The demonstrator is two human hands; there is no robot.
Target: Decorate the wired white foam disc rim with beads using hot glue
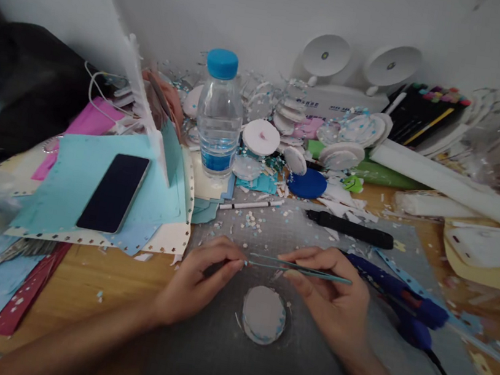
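Observation:
My right hand (330, 298) grips a pair of thin teal tweezers (312, 271), whose tips point left. Those tips end close to the fingertips of my left hand (204, 277), where thumb and forefinger are pinched together. A tiny pale blue-white piece shows at that pinch, too small to make out. Below and between both hands, a round whitish disc (264, 313) lies on the grey mat (208, 349), with small light blue bits around its edge.
A water bottle (220, 115) stands behind the hands, beside several decorated white discs (261, 137). To the right lie a blue glue gun (402, 296) with its cord and a black pen-like cutter (351, 228). A phone (114, 193) rests on turquoise sheets (66, 168) at left.

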